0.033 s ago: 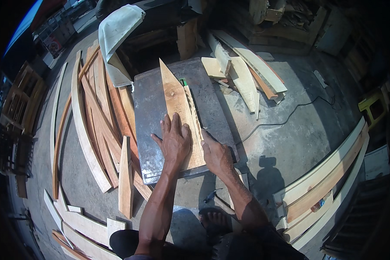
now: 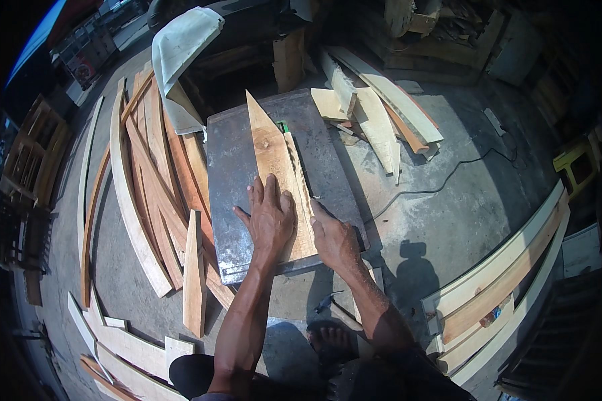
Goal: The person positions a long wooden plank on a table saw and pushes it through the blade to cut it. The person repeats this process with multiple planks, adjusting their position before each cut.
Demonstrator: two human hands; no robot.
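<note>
A pointed wooden board [image 2: 266, 144] lies lengthwise on a dark metal-topped table [image 2: 231, 160]. My left hand [image 2: 270, 217] rests flat on the board with its fingers spread. A narrow, rough-edged wood strip [image 2: 297, 167] runs along the board's right side, beside a dark slot in the tabletop. At the lower end of that strip is my right hand [image 2: 336, 240], its fingers curled against the board's right edge. What those fingers hold, if anything, is hidden; a small pale tip shows just above them. A small green piece [image 2: 283, 126] sits at the slot's far end.
Long planks [image 2: 155, 154] lie piled left of the table, with a tapered board [image 2: 193, 281] near its corner. Offcuts [image 2: 371, 123] are heaped at the back right. A black cable [image 2: 435, 190] crosses the floor. A hammer [image 2: 341, 311] lies by my foot; more boards [image 2: 502, 287] stand right.
</note>
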